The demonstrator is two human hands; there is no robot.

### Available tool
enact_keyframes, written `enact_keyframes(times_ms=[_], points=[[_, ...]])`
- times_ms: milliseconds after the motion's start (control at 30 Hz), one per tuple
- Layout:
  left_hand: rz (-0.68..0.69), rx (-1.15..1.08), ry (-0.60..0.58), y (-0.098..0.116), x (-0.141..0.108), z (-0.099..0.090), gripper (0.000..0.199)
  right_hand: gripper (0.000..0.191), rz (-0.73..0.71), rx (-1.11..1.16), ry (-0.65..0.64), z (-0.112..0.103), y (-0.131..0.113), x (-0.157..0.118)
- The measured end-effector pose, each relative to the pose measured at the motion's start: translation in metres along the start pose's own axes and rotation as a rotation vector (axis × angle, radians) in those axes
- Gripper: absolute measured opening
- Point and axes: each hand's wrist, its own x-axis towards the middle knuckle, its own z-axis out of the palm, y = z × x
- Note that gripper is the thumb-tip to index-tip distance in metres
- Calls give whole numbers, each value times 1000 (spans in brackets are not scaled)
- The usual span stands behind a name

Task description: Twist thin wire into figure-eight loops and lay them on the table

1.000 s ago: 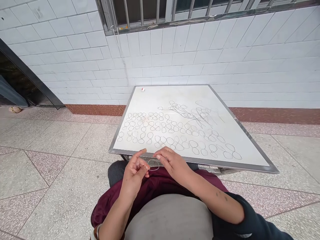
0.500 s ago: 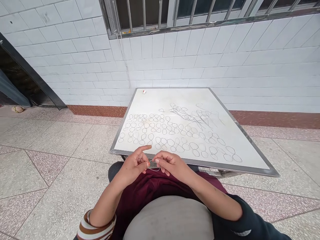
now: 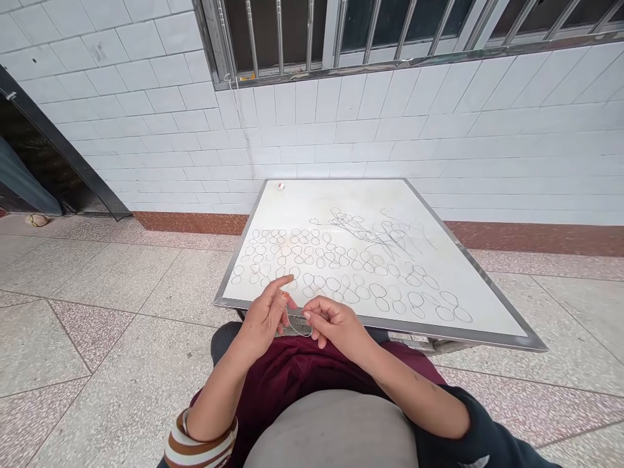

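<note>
A thin wire loop point(image 3: 298, 333) hangs between my two hands, just in front of the table's near edge. My left hand point(image 3: 266, 315) pinches its left side, with the index finger stretched out over the table edge. My right hand point(image 3: 334, 322) holds the other side between thumb and index finger. On the white table point(image 3: 302, 198) lie several rows of thin wire pieces bent into paired loops point(image 3: 383, 303). Behind them is a tangled pile of wire pieces point(image 3: 370, 231).
A small white and red object point(image 3: 281, 187) sits at the table's far left corner. Behind the table stands a white tiled wall point(image 3: 316, 133) with a barred window point(image 3: 380, 32). An open doorway point(image 3: 39, 162) is at the far left.
The view has tilted up slightly. My left thumb has risen against the fingers, and the wire loop between my hands now looks wider open and hangs a little lower.
</note>
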Motion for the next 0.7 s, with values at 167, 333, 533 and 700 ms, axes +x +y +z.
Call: enact_keyframes(times_ms=[167,333,533,700], points=[[37,25,63,-2,3,5,48,22,19,32,-43,0,0,-4],[131,-100,232,-2,5,9,51,27,5,189,-16,1,2,-3],[59,-488,457,-19,-6,27,40,29,-56,339,122,2,1,2],[-12,-530,426,-30,-11,41,38,29,-65,335,115,7,1,-1]])
